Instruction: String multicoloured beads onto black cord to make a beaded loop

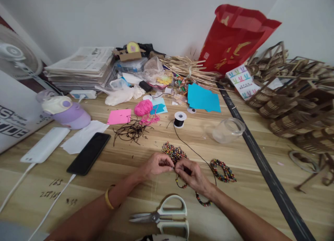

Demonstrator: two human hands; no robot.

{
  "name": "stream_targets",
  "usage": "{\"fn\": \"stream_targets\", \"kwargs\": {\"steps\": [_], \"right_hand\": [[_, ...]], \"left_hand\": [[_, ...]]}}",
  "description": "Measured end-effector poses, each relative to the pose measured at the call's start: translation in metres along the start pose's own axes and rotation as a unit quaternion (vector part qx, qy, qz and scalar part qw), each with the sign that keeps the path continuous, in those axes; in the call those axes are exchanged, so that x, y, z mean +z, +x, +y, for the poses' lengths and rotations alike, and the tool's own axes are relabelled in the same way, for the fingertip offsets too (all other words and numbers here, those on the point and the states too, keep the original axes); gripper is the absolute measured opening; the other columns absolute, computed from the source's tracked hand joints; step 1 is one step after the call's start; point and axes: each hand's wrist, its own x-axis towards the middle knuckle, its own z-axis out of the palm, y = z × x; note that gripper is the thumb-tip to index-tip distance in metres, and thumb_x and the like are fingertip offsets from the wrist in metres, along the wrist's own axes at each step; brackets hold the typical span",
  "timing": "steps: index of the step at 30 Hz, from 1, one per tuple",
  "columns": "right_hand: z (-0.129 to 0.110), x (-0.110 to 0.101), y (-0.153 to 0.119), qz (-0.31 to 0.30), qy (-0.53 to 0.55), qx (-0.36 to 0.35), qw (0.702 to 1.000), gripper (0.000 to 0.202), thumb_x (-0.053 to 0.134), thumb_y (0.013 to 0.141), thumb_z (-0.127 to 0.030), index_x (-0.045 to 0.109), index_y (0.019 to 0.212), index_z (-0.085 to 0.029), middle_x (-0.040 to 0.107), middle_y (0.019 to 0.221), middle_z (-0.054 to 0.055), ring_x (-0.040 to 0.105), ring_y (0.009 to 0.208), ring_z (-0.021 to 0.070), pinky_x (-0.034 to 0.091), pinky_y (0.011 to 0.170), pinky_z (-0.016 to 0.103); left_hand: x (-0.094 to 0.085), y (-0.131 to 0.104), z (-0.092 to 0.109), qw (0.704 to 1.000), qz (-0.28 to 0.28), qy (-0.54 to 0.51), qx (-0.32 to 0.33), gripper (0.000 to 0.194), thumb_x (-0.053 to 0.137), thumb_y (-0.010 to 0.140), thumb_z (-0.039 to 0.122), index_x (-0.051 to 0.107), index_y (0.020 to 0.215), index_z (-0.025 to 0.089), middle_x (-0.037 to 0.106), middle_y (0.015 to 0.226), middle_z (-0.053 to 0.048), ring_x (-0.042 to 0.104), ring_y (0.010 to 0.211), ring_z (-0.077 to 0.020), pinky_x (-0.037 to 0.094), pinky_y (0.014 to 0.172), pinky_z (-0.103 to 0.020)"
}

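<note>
L hand: thumb + finger nearly closed in a pinch, other fingers curled; what's at the tips is too small to tell.
R hand: thumb + index pinched on black cord, tips nearly meeting L's.
Cord run: from spool past R hand's outer side, w/ strung beads by R wrist.
Bead pile: just beyond the 2 hands, partly hidden.
Arms: 2 forearms angle inward, low over tabletop; bangle on L.
Near side: scissors btwn forearms, blades L.
R side: bead coil near R hand, black strip farther out.
Room: bare wood btwn L forearm & phone.
</note>
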Motion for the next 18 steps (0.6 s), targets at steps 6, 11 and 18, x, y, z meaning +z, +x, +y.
{"fn": "stream_targets", "kwargs": {"steps": [6, 11, 18], "right_hand": [[-0.0009, -0.0001, 0.0004, -0.002, -0.003, -0.006, 1.0, 0.021, 0.052, 0.09, -0.03, 0.058, 0.076, -0.016, 0.052, 0.066, 0.0, 0.046, 0.061, 0.0122, 0.037, 0.058, 0.023], [-0.0025, -0.0001, 0.0008, 0.001, 0.0, 0.0, 1.0, 0.022, 0.052, 0.09, -0.031, 0.059, 0.077, -0.015, 0.052, 0.066, 0.0, 0.047, 0.06, 0.0123, 0.038, 0.057, 0.023], [-0.0024, 0.0008, 0.0012, -0.001, 0.015, 0.013, 1.0, 0.021, 0.053, 0.089, -0.033, 0.058, 0.077, -0.016, 0.051, 0.064, -0.001, 0.045, 0.058, 0.0111, 0.037, 0.054, 0.022]], "left_hand": [[0.0007, -0.0004, 0.0003, 1.0, 0.006, -0.016, 0.002, 0.017, 0.074, 0.064, 0.02, 0.064, 0.073, 0.01, 0.066, 0.072, -0.003, 0.058, 0.066, -0.0109, 0.045, 0.066, -0.022], [0.0005, 0.0001, 0.0005, 1.0, 0.008, -0.016, 0.006, 0.018, 0.075, 0.062, 0.02, 0.063, 0.072, 0.01, 0.066, 0.07, -0.003, 0.058, 0.064, -0.0101, 0.046, 0.064, -0.021], [0.0002, 0.0017, -0.0018, 1.0, 0.002, -0.007, 0.009, 0.017, 0.075, 0.062, 0.02, 0.063, 0.07, 0.01, 0.066, 0.068, -0.002, 0.058, 0.061, -0.0099, 0.046, 0.061, -0.021]]}}
